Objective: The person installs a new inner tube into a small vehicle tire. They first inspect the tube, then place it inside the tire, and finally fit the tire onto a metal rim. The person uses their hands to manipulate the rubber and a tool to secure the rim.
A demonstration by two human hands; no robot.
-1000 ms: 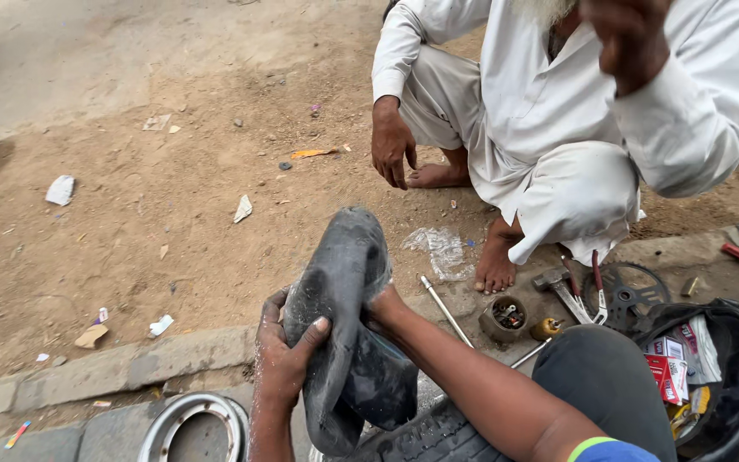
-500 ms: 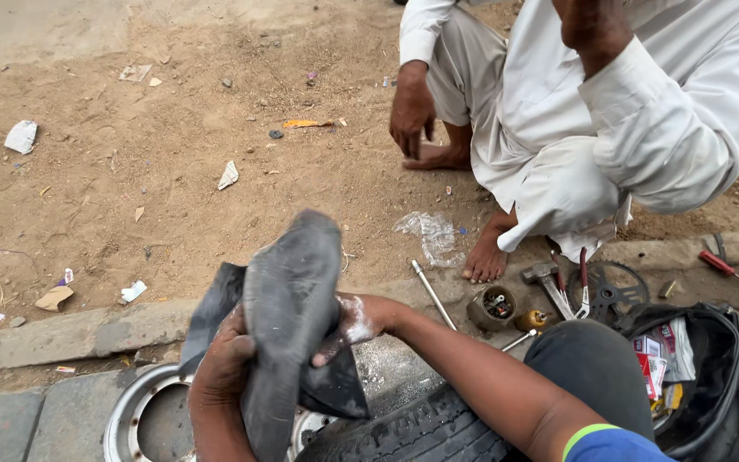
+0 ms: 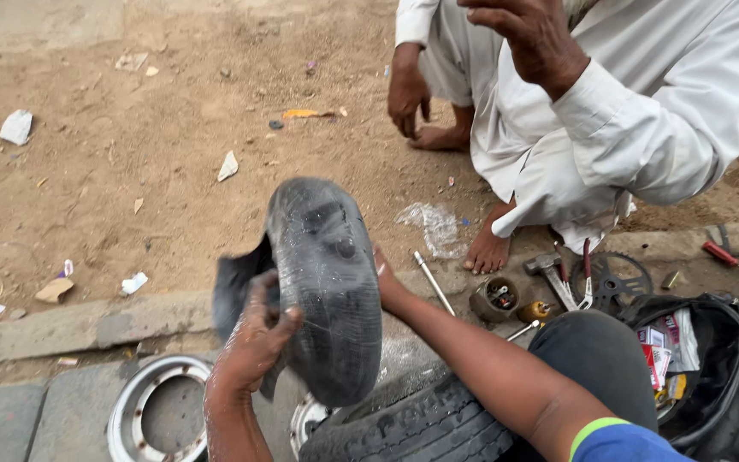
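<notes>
Inner tube: a black rubber inner tube [image 3: 327, 282] is held up in the air, folded over on itself, above a tyre [image 3: 412, 423] lying at the bottom of the view.
How it handles: it looks soft and floppy, light enough to lift easily, and its surface shines as if wet, so likely slippery; a firm hold on both sides of the fold seems the best place to take it.
Left hand: the left hand [image 3: 254, 342] is wet and presses against the near side of the tube, its grip curled closed on the rubber with the fingers [image 3: 280, 321] bent over the edge.
Right hand: the right hand [image 3: 387, 278] is mostly hidden behind the tube; its grip seems closed on the far side, the forearm reaching up and across from the lower right.
Ground: a metal wheel rim [image 3: 151, 411] lies on paving slabs to the left of the tyre, beside a stone kerb [image 3: 87, 321], with sandy, littered earth beyond.
Tools: a hammer [image 3: 553, 274], pliers [image 3: 583, 274], a sprocket [image 3: 617, 278] and a small tin of parts [image 3: 495, 298] lie near an open black bag [image 3: 720, 359].
Other person: someone in white clothes [image 3: 609, 120] squats barefoot just beyond the kerb, one hand raised.
</notes>
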